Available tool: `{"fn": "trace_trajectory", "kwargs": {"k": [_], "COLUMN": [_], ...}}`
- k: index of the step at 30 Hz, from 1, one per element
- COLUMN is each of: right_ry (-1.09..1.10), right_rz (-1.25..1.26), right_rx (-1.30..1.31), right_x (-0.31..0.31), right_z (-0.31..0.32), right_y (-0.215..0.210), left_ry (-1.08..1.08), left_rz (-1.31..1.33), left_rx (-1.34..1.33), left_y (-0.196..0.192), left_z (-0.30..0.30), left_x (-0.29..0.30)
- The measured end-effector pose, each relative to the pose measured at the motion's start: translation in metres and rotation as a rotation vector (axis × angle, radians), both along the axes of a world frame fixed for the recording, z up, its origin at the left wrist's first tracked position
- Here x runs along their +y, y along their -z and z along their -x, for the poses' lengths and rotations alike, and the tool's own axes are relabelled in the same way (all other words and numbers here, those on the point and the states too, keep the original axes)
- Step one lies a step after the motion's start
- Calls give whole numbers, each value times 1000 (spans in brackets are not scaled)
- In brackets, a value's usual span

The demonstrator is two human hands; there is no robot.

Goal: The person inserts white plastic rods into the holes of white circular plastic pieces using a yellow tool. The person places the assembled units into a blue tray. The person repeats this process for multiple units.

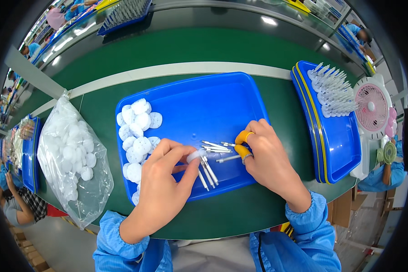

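Left hand pinches a small white round pad; right hand grips a thin silvery pin

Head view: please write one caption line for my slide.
Over a blue tray, the left hand pinches a white pad; the right hand holds a thin metal pin.

Left hand covers lower end of the heap of round white cotton pads in the blue plastic tray; right hand hides the near end of one thin silver metal rod.
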State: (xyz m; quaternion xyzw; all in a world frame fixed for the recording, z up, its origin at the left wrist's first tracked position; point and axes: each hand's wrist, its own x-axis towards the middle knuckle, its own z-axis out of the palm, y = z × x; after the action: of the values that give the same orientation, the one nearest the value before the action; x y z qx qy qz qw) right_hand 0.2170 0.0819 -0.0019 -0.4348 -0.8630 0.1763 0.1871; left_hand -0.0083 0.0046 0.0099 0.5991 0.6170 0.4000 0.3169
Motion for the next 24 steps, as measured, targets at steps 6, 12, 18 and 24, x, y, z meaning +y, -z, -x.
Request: {"fn": "trace_trajectory", "kwargs": {"k": [6, 12, 18, 24], "right_ry": [-26, -266, -245, -216], "right_rz": [377, 218, 149, 64], "right_rx": [224, 257, 280, 208], "right_x": [-14, -28, -29, -26], "right_z": [4, 7, 6, 7], "right_y": [-30, -20, -14, -8], "left_ry": [-14, 72, 59, -6], "left_rz": [121, 48, 8, 30], "left_rx": [-117, -82, -54, -80], "left_y": [-1, 2, -1, 2], "left_z": [2, 1, -1, -4], "left_x": [0, -1, 0, -1]}}
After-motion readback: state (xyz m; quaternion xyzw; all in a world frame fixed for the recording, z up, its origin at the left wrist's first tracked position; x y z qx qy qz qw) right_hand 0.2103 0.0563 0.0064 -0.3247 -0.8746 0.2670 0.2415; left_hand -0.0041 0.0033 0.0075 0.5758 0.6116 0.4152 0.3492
